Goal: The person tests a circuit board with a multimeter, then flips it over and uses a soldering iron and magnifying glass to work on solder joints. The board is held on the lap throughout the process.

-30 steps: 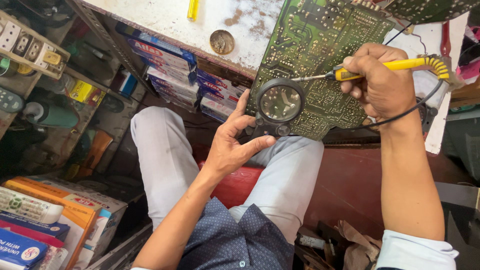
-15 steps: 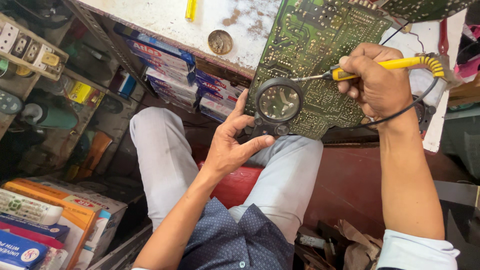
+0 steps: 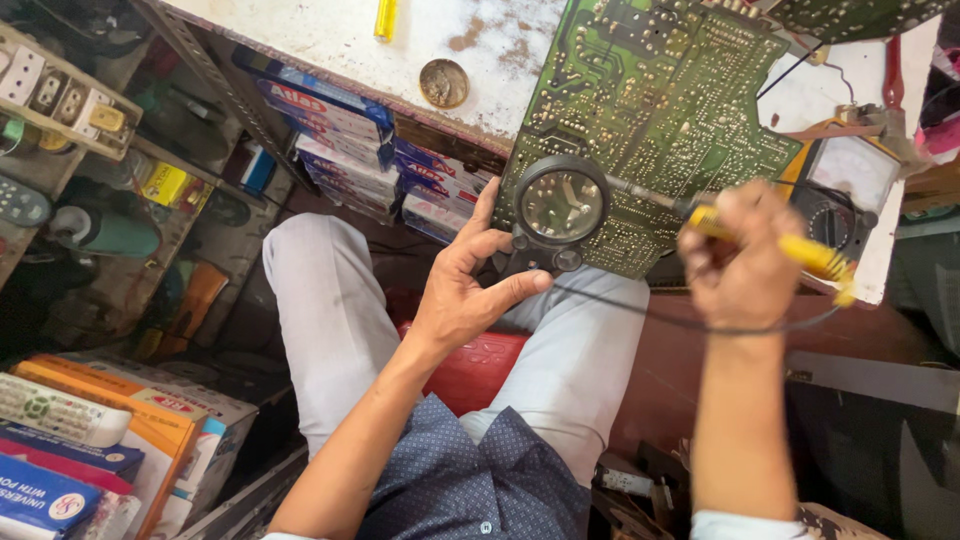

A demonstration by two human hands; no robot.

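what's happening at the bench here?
A seated person is working on a green circuit board that hangs over the table edge. The left hand holds a round magnifier over the board's lower edge. The right hand grips a yellow-handled soldering iron, its tip pointing toward the magnifier. A meter sits by the board on the right.
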